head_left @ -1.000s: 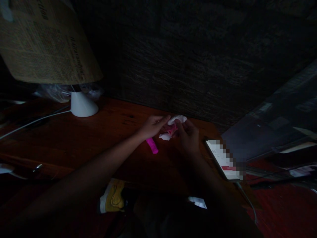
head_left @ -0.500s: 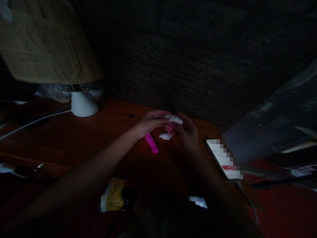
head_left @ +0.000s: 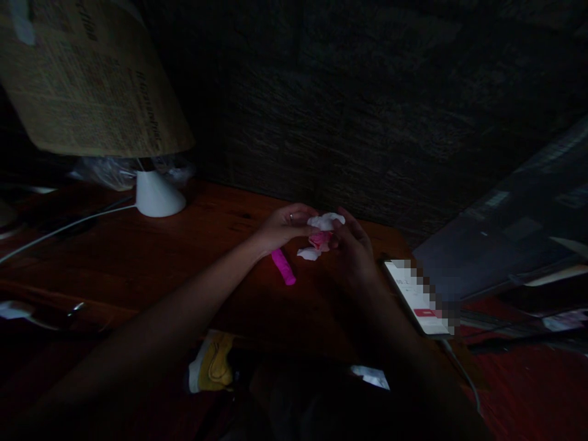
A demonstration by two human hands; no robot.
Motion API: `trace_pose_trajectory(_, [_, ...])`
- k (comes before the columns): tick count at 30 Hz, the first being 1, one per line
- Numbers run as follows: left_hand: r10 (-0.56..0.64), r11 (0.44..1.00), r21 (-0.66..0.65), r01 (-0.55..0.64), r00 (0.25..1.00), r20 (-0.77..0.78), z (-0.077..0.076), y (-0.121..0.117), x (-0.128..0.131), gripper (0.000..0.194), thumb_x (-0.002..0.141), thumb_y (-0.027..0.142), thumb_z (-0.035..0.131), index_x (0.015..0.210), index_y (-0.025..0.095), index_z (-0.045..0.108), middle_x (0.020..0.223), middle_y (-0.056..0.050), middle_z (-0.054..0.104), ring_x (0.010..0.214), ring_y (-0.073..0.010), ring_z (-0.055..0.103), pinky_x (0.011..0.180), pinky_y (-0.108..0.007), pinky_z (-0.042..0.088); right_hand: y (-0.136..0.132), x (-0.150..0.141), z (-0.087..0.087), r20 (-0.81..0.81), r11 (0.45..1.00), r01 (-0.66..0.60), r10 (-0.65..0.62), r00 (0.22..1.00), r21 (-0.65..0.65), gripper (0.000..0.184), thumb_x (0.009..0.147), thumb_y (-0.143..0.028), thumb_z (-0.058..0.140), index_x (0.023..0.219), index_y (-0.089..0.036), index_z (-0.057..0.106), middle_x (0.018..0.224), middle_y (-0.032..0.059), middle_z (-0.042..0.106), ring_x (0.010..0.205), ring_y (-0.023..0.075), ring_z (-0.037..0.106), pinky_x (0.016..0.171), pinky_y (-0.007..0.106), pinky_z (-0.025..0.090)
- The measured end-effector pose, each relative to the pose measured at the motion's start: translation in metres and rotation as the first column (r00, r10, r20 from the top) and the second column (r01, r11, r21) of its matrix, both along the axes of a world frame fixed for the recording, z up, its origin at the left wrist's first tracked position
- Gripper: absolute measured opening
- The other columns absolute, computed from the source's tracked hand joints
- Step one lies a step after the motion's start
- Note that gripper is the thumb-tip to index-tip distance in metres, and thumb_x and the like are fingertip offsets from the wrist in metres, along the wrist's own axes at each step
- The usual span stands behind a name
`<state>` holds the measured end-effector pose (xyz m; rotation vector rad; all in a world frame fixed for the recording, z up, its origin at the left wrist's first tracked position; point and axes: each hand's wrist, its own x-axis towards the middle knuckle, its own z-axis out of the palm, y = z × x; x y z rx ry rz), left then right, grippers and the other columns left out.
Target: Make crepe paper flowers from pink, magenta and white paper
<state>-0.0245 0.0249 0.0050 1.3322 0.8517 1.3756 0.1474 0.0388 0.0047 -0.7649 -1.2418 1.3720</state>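
Between my two hands is a thin white piece, like paper, its edges ruffled. My left hand, a ring on one finger, pinches it from the left. My right hand grips its right side, the fingers partly in shadow. Just below the white piece sits a crumpled pink piece, shaped like a small rose; whether it is held or attached is unclear. A separate white scrap lies on the table under it. Beside my left wrist lies a bright magenta strip, rolled or folded.
A lamp with a newsprint shade and white base stands at left, its cable trailing. A lit phone with a cable lies by the right edge of the wooden table. A dark wall rises behind.
The white piece looks more spread out and ruffled between my fingers, and more of the pink piece shows. The view has shifted slightly; the magenta strip stays put on the table.
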Motion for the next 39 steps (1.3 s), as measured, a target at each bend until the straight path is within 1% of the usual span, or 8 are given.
trace_pose_trajectory(5, [0.166,0.977,0.191,-0.094,0.896,-0.412,0.008,0.001,-0.024,0.03,0.074,0.03,0.075,0.099,0.017,0.066,0.088,-0.004,0.07,0.08,-0.0141,0.064,0.079,-0.029,0.049,0.002,0.003,-0.001,0.04,1.0,-0.012,0.011,0.999,0.011,0.052,0.072,-0.037,0.076,0.12,-0.025,0.06,0.059,-0.0089,0.053,0.051,0.0083,0.048,0.049,0.022,0.039])
trace_pose_trajectory(8, [0.427,0.896,0.247,-0.368,0.562,-0.709,0.013,0.002,-0.051,0.032,0.077,0.049,0.07,0.073,0.018,0.067,0.063,-0.003,0.062,0.067,-0.0164,0.058,0.067,-0.027,0.044,0.003,0.004,-0.001,0.018,1.0,0.007,-0.007,1.0,-0.015,0.048,0.071,-0.034,0.075,0.116,-0.026,0.062,0.064,-0.0076,0.057,0.052,0.0075,0.048,0.05,0.021,0.039])
trace_pose_trajectory(11, [0.264,0.865,0.044,-0.499,0.378,-0.887,0.015,0.001,-0.068,0.049,0.072,0.064,0.068,0.054,0.019,0.062,0.047,-0.005,0.054,0.061,-0.021,0.058,0.061,-0.029,0.041,0.001,0.003,0.0,-0.027,0.999,-0.001,-0.001,1.0,-0.047,0.048,0.068,-0.032,0.075,0.114,-0.028,0.063,0.077,-0.0049,0.064,0.053,0.007,0.05,0.051,0.022,0.04])
trace_pose_trajectory(14, [-0.025,0.876,-0.258,-0.406,0.497,-0.867,0.012,-0.001,-0.069,0.054,0.069,0.067,0.069,0.047,0.019,0.06,0.041,-0.006,0.053,0.047,-0.0192,0.056,0.053,-0.029,0.039,-0.003,0.001,0.001,-0.024,0.998,-0.019,0.017,1.0,-0.064,0.049,0.067,-0.032,0.075,0.115,-0.029,0.064,0.078,-0.0047,0.065,0.052,0.0076,0.05,0.051,0.023,0.041])
trace_pose_trajectory(18, [-0.157,0.888,-0.398,-0.231,0.662,-0.733,0.008,-0.003,-0.062,0.041,0.063,0.054,0.08,0.052,0.018,0.064,0.042,-0.005,0.057,0.041,-0.0166,0.055,0.047,-0.026,0.039,-0.003,-0.001,-0.003,0.053,0.996,-0.066,0.07,0.996,-0.063,0.04,0.07,-0.037,0.075,0.108,-0.028,0.068,0.073,-0.0049,0.064,0.055,0.009,0.053,0.053,0.023,0.042])
trace_pose_trajectory(25, [-0.077,0.857,-0.441,-0.266,0.781,-0.62,0.015,-0.006,-0.052,0.013,0.068,0.023,0.076,0.067,0.015,0.066,0.059,-0.006,0.069,0.05,-0.0157,0.063,0.051,-0.024,0.048,-0.005,-0.002,-0.007,0.076,0.982,-0.188,0.189,0.979,-0.029,0.043,0.069,-0.033,0.079,0.11,-0.03,0.066,0.091,-0.0025,0.07,0.064,0.0104,0.06,0.055,0.023,0.045])
trace_pose_trajectory(30, [0.072,0.931,-0.335,-0.144,0.973,-0.219,0.027,-0.01,-0.042,0.014,0.078,0.021,0.073,0.087,0.015,0.065,0.079,-0.006,0.071,0.068,-0.0151,0.069,0.069,-0.031,0.058,-0.009,-0.004,-0.002,0.052,0.967,-0.242,0.246,0.968,-0.075,0.045,0.064,-0.027,0.083,0.106,-0.027,0.067,0.082,-0.0035,0.068,0.058,0.0083,0.056,0.053,0.021,0.043])
trace_pose_trajectory(39, [-0.024,0.97,-0.242,0.017,0.999,-0.029,0.016,-0.005,-0.029,0.017,0.083,0.025,0.072,0.095,0.013,0.068,0.085,-0.006,0.072,0.076,-0.0143,0.07,0.079,-0.036,0.059,-0.006,-0.004,-0.001,-0.052,0.953,-0.265,0.26,0.964,-0.148,0.032,0.067,-0.031,0.083,0.096,-0.025,0.07,0.074,-0.005,0.064,0.056,0.0074,0.052,0.055,0.022,0.047])
